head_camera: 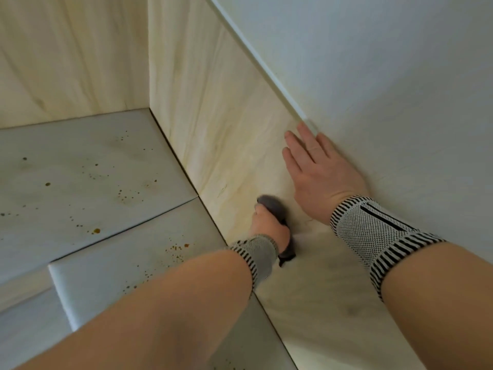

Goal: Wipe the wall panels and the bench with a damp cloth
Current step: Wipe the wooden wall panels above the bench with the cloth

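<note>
My left hand (268, 225) grips a bunched dark grey cloth (272, 205) and presses it against the cream wood-grain wall panel (226, 124) on the right, just above the bench. My right hand (317, 169) lies flat on the same panel higher up, fingers straight, fingertips near the panel's white top trim (266, 68). The grey padded bench (93, 182) fills the lower left, and brown spots dot its cushions. Both wrists wear striped knit bands.
A second cream panel (69, 54) forms the back wall and meets the right panel in a corner. Above the trim rises a plain white wall (386, 62). A seam (128, 231) divides the bench cushions.
</note>
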